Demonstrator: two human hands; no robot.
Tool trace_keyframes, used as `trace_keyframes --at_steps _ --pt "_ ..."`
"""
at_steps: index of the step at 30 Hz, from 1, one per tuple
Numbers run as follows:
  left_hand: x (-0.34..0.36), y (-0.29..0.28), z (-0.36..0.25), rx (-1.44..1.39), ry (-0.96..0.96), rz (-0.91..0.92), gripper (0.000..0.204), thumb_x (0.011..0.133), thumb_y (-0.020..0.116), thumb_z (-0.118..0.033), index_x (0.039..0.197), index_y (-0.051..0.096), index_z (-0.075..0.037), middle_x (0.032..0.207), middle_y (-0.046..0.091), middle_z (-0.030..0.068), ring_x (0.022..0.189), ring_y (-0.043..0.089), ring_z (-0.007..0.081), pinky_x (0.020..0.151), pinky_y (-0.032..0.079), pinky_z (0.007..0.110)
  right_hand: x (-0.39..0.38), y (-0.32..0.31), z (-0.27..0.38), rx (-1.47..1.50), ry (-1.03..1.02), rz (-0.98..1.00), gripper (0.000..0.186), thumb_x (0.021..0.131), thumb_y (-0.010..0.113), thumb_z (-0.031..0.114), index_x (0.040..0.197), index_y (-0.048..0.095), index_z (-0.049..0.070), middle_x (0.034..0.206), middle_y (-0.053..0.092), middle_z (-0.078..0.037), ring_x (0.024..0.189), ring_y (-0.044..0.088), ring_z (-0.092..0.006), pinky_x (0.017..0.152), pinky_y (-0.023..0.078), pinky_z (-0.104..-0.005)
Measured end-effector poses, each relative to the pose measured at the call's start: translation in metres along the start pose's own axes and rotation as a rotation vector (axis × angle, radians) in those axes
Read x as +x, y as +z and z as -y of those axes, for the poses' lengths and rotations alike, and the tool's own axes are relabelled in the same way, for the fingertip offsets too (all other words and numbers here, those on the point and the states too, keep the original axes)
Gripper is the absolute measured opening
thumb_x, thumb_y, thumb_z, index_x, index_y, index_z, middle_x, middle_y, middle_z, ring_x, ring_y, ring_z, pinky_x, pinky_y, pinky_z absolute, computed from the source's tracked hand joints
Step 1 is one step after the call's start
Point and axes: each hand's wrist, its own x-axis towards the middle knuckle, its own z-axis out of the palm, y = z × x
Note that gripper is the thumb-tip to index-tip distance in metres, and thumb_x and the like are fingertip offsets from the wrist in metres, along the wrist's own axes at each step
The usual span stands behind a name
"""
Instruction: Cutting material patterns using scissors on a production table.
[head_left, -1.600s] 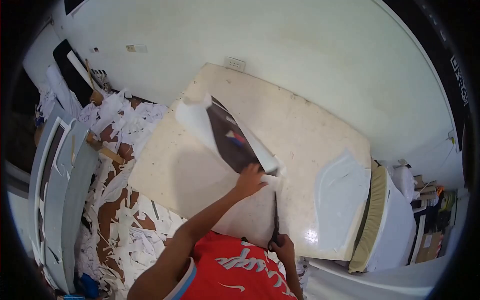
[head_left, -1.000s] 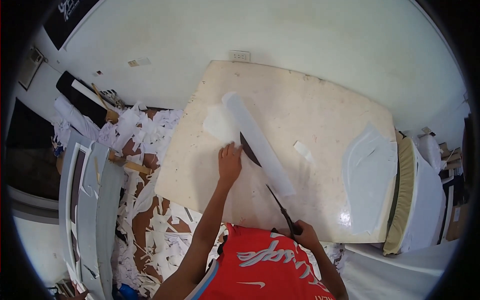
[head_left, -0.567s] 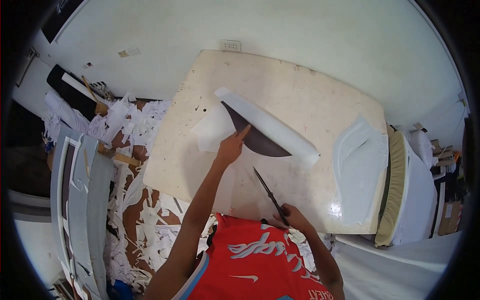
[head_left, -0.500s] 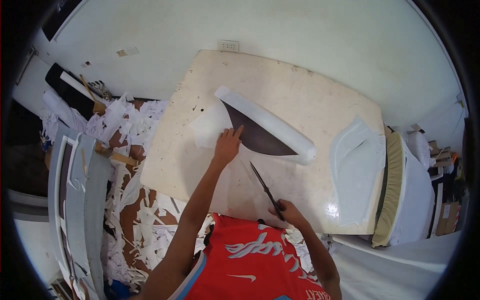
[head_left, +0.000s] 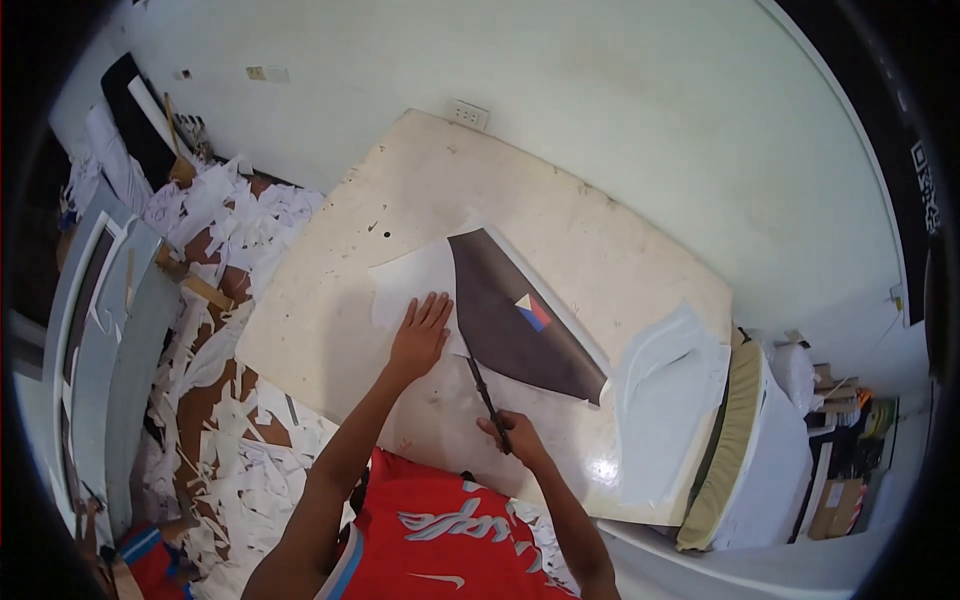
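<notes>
A sheet with a dark grey printed shape (head_left: 505,345) and a white margin (head_left: 415,268) lies flat on the pale tabletop (head_left: 350,250). A small red, blue and white triangular emblem (head_left: 533,313) shows on its dark part. My left hand (head_left: 420,335) rests with fingers spread on the white margin, left of the dark shape. In my right hand (head_left: 512,435) are scissors (head_left: 484,388), their blades pointing away from me. The blade tips meet the sheet's near edge, just below the dark shape's left corner; how far apart the blades are I cannot tell.
Whitish curved cut pieces (head_left: 660,400) lie at the table's right end. A khaki-edged padded board (head_left: 722,440) stands beside it. White scraps (head_left: 240,215) cover the floor on the left, near a grey cabinet-like piece (head_left: 140,370). A wall socket (head_left: 469,115) sits behind the table.
The rolled sheet has opened out flat, uncovering the emblem. The scissors have gone from bare tabletop to the sheet's edge. My left hand has shifted onto the white margin. The view has turned.
</notes>
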Motion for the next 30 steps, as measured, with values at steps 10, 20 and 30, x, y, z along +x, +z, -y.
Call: trace_keyframes --at_steps 10,20,30 --pt "0.003 0.008 -0.025 0.034 -0.133 -0.100 0.052 0.099 0.047 -0.022 0.148 0.040 -0.004 0.156 0.035 0.0118 0.146 0.029 0.0310 0.120 0.019 0.052 -0.010 0.012 0.007 0.049 0.062 -0.077 0.046 0.082 0.080 0.043 0.067 0.060 0.005 0.054 0.052 0.000 0.045 0.049 -0.0091 0.045 0.037 -0.0259" --pt "0.000 0.010 -0.026 0.100 -0.158 -0.067 0.055 0.101 0.041 -0.023 0.150 0.033 0.002 0.160 0.029 0.0147 0.149 0.023 0.0295 0.122 0.014 0.050 0.004 0.022 0.013 0.090 0.036 -0.083 0.045 0.084 0.079 0.042 0.066 0.058 0.007 0.054 0.051 0.001 0.046 0.048 -0.0085 0.044 0.036 -0.0259" --pt "0.000 0.011 -0.026 0.094 -0.151 -0.104 0.055 0.099 0.041 -0.021 0.148 0.035 0.005 0.158 0.031 0.0181 0.148 0.026 0.0310 0.121 0.016 0.051 0.032 0.035 0.035 0.183 0.006 -0.105 0.046 0.084 0.079 0.042 0.064 0.054 0.009 0.053 0.051 0.001 0.044 0.047 -0.0087 0.043 0.036 -0.0258"
